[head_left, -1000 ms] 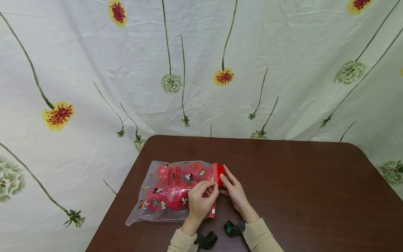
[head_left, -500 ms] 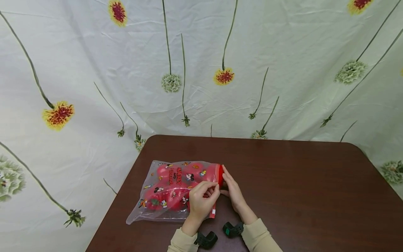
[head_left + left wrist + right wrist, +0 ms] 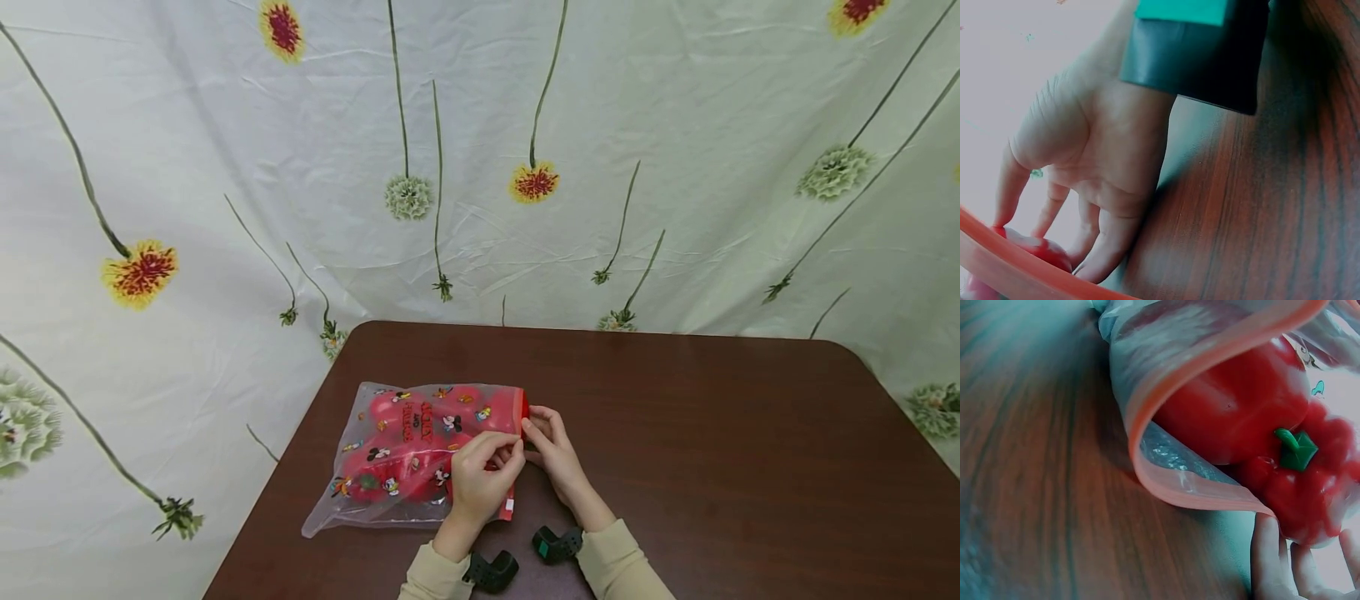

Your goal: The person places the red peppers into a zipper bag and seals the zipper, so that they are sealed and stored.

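Observation:
A clear plastic bag (image 3: 341, 508) with cartoon prints and a red rim lies on the table, bulging with red things. With thumb and fingers, my left hand (image 3: 480, 479) pinches the near side of its mouth. At the right-facing opening, my right hand (image 3: 558, 462) has thumb and fingers round the outer end of a red bell pepper (image 3: 1297, 500), whose green stem shows in the right wrist view. Another large, smooth red thing (image 3: 1235, 400) sits deeper inside the bag. The left wrist view shows the right hand's fingers against the pepper (image 3: 1041, 250), partly behind the orange-red rim (image 3: 1029, 272).
The dark brown table (image 3: 712, 450) extends to the right of the hands. A white cloth with flower prints (image 3: 480, 125) hangs behind it. Each wrist wears a black strap device (image 3: 491, 573).
The red end sticking out of the bag's mouth has gone leftward, further inside. My right fingers have bent and come slightly down and left. The left hand stays at the rim.

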The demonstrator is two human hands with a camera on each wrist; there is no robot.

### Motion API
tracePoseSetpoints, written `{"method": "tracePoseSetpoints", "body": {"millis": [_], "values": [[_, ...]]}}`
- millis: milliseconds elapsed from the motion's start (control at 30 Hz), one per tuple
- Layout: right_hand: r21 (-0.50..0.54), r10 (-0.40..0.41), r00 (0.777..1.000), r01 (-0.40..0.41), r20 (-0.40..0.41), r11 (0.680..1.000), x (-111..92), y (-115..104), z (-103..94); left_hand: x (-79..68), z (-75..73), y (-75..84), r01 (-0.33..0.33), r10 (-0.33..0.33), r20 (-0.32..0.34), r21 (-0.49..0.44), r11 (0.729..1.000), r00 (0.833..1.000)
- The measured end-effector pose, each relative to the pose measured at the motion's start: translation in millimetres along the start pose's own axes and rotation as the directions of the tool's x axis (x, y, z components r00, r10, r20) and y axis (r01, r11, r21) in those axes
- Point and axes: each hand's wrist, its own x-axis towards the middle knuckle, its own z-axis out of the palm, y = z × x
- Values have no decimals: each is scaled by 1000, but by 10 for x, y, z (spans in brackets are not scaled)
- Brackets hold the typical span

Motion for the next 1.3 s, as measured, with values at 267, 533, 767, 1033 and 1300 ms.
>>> {"method": "tracePoseSetpoints", "body": {"millis": [267, 533, 767, 1033, 1300], "values": [[-67, -44, 999, 45, 22, 997, 5, 35, -11, -11, 5, -12, 1, 0, 9, -11, 1000, 1000], [-71, -46, 997, 50, 67, 996, -6, 2, -5, -14, -8, -19, 10, -9, 12, -17, 1000, 1000], [-45, -5, 999, 7, 54, 999, -5, -11, -2, -21, -9, -19, 3, -3, 10, -15, 1000, 1000], [-50, -15, 998, 18, 65, 999, 1, -7, -1, -29, 5, -21, -6, 7, 14, -24, 1000, 1000], [-79, -26, 997, 32, 79, 996, 8, 12, -10, -23, 9, -15, -16, 16, 14, -21, 1000, 1000]]}}
